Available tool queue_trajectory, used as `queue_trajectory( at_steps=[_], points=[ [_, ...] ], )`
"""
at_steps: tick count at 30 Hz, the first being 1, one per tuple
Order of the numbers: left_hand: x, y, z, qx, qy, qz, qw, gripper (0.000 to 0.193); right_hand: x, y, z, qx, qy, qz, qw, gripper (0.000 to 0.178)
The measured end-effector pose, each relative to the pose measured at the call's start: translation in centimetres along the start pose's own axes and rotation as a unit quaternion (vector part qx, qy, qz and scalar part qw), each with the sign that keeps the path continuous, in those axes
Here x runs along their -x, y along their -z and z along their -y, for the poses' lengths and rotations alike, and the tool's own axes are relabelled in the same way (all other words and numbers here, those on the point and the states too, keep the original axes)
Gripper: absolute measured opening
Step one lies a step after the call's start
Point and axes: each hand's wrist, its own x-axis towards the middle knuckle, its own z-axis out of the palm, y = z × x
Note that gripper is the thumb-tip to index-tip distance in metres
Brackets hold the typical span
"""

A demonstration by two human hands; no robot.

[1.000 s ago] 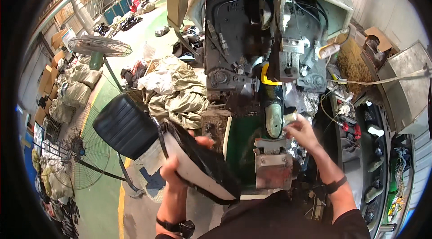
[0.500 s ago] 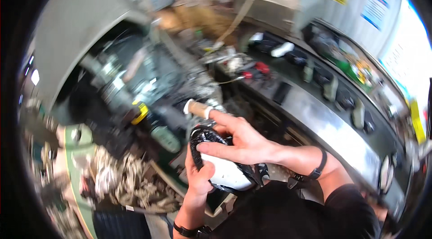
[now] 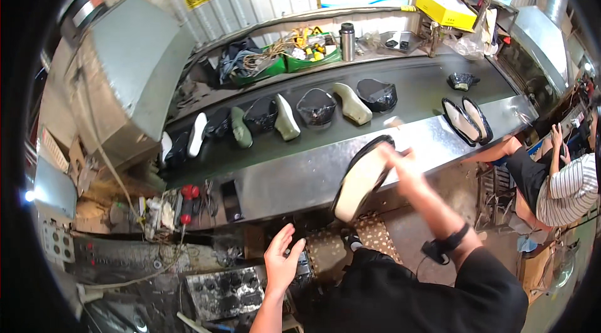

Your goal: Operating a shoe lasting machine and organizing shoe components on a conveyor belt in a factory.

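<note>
A shoe [image 3: 362, 181] with a black rim and a cream inside or sole hangs tilted over the front edge of the metal bench [image 3: 313, 176]. My right hand [image 3: 404, 167], smeared by motion, grips it by its upper end. My left hand [image 3: 283, 261] is apart from it, lower and to the left, holding nothing, with fingers spread. To the right on the bench's metal edge, a pair of black-rimmed shoes with pale insides [image 3: 466, 121] lies side by side.
Green shoe lasts [image 3: 287, 121] and black plastic-wrapped pieces [image 3: 315, 107] line the dark belt. Behind stand green bins [image 3: 313, 51] and a thermos [image 3: 347, 41]. A dark phone [image 3: 231, 200] lies on the bench's left. A seated person [image 3: 566, 189] is at right; a grey hood [image 3: 141, 51] stands left.
My view has swung from the machine toward the bench. Both hands were on the shoe; my left hand has let go, and my right hand has carried the shoe over the bench edge.
</note>
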Motion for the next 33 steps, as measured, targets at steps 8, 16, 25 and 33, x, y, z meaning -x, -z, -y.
queue_trajectory(
  at_steps=[8,16,25,33],
  points=[
    [-8.9,-1.7,5.5,-0.001,0.099,-0.014,0.995,0.04,-27.1,17.6,-1.4,0.281,0.17,-0.321,0.888,0.078],
    [-19.5,-5.3,2.8,-0.122,0.149,0.049,0.98,0.043,-37.6,11.0,-12.2,0.127,-0.135,-0.217,0.958,0.119],
    [-38.6,-24.3,6.4,-0.15,0.058,0.171,0.972,0.063,-31.8,13.3,-7.8,-0.298,0.027,-0.133,0.945,0.087],
    [-46.5,-38.6,4.2,-0.224,0.256,-0.006,0.94,0.114,-5.9,17.3,-12.6,-0.382,-0.168,-0.189,0.889,0.056]
  ],
)
